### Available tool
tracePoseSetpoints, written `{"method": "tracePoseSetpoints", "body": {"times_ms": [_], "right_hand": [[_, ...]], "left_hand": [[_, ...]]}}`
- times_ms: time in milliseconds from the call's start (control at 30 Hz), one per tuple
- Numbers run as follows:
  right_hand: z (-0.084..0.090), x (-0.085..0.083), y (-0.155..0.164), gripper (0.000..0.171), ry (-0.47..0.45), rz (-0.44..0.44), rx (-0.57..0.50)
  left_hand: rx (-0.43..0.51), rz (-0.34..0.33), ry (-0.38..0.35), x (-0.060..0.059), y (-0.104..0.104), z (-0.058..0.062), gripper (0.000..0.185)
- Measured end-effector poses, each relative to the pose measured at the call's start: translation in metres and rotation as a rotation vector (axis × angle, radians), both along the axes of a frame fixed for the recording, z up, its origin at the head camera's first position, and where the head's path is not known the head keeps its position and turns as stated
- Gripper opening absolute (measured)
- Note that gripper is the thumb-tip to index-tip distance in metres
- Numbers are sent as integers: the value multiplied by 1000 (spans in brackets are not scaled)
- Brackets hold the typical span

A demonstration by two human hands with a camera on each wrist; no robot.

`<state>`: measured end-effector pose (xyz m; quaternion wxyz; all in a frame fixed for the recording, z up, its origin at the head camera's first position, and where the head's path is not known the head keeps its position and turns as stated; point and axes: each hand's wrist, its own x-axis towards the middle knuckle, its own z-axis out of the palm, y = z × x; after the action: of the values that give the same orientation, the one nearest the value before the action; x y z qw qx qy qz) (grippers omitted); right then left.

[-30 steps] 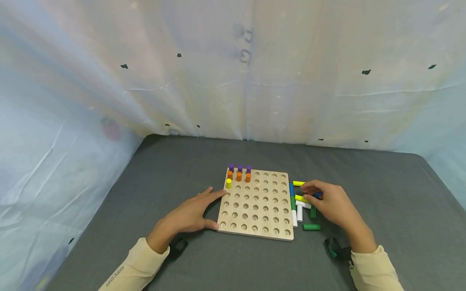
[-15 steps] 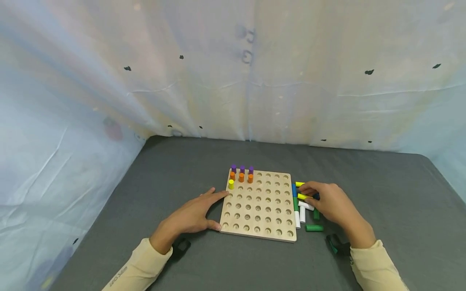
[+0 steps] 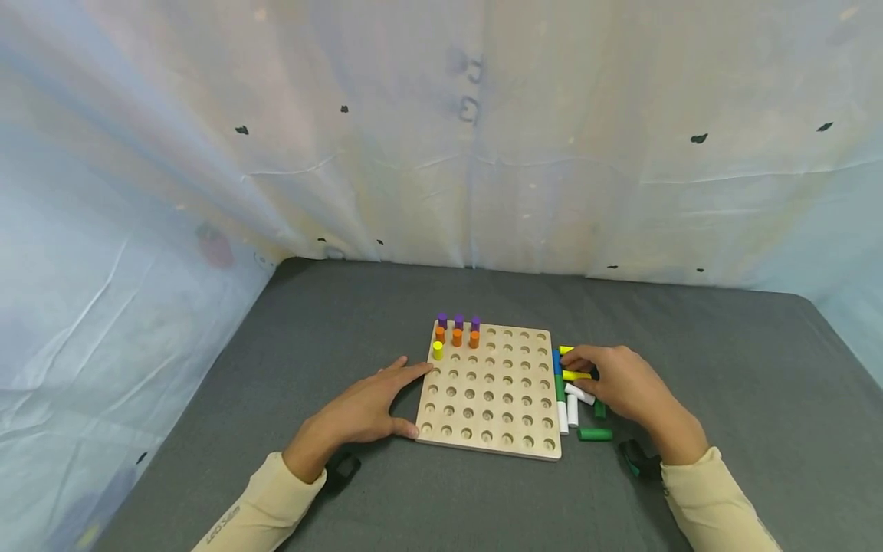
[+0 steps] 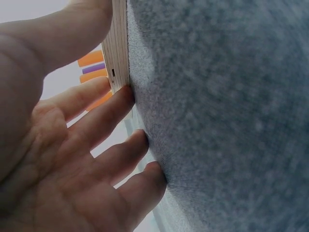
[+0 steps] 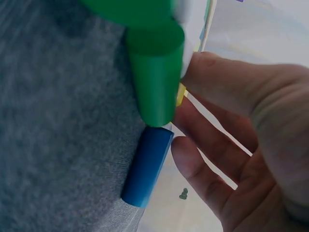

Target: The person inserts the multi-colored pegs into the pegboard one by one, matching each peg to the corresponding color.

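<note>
Left hand: resting, fingers spread, against a square pale wooden pegboard, apparently steadying it.
Right hand: curving over a smooth yellow cylindrical peg lying beside the board; whether it is pinching, cannot tell.
Smooth white cylindrical pegs: lying nearby, presumably for easy reach.

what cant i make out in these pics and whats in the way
Whether the right hand grips the nearer yellow peg: the hand covers the contact in the head view, the lower green peg in the right wrist view.
Upper green peg, right wrist view: cut off by the top edge.
Orange pegs, left wrist view: partly behind the left hand.
Sleeve lettering, head view: too small.
</note>
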<state>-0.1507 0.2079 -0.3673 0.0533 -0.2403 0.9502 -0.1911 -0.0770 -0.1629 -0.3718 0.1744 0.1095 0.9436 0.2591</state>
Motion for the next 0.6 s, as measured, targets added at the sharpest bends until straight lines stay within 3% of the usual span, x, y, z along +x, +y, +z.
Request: {"method": "tracePoseSetpoints", "body": {"times_ms": [267, 600], "right_hand": [[1, -3, 1, 27, 5, -4, 31], [2, 1, 7, 30, 59, -12, -56]], "left_hand": [[5, 0, -2, 0, 1, 1, 91], [0, 0, 8, 1, 1, 2, 90]]}}
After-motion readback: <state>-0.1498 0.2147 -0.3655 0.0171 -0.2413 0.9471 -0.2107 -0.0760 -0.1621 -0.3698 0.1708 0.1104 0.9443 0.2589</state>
